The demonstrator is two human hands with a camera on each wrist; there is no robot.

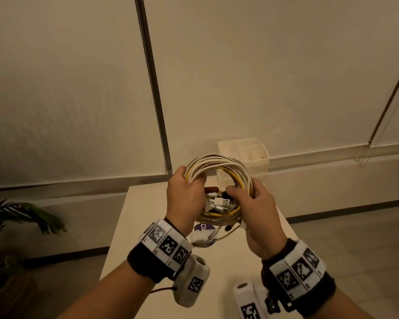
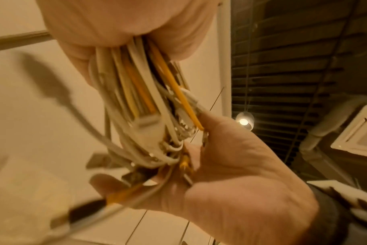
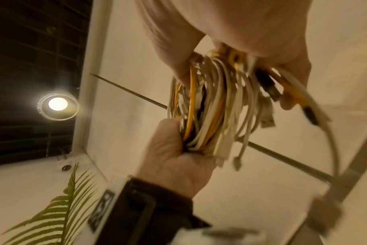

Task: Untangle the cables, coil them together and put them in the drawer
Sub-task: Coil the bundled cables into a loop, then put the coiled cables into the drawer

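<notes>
A coil of white and yellow cables (image 1: 217,166) is held up in the air over the white table (image 1: 143,226). My left hand (image 1: 186,192) grips the coil's left side with its fingers curled round the strands. On the coil's right side my right hand (image 1: 247,199) grips it, thumb inside the ring. Several plugs, one a USB plug (image 1: 225,201), stick out within the ring, and loose ends (image 1: 205,238) dangle below. The left wrist view shows the bundle (image 2: 136,92) running between the two hands. A white plastic drawer unit (image 1: 244,153) stands at the table's far end.
A purple round sticker (image 1: 203,226) lies on the table beneath the coil. A potted plant (image 1: 21,212) stands on the floor at the left. A thin metal pole (image 1: 152,88) rises behind the table, and blind cords (image 1: 364,155) hang at the right wall.
</notes>
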